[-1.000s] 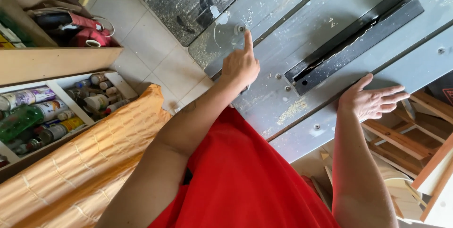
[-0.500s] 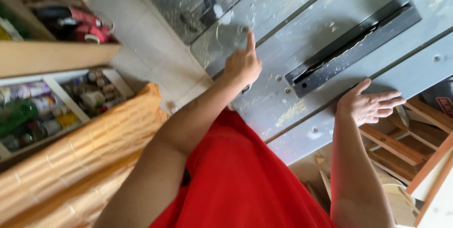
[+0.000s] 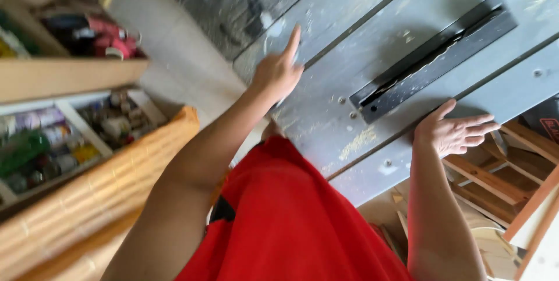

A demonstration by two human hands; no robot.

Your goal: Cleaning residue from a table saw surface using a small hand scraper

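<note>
Sawdust streaks the grey saw table (image 3: 407,36) before us; our left hand (image 3: 278,71) rests open on it, forefinger out, our right hand (image 3: 457,134) spread open at its near edge. We judge it heavy, rigid, slick, best gripped by its edges. Blurred coloured bottles (image 3: 52,147) fill the wooden shelf (image 3: 70,77) at left.

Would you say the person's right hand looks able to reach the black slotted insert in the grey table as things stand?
Probably yes: the right hand lies open on the grey table just beside the black insert, and nothing lies between them.
</note>
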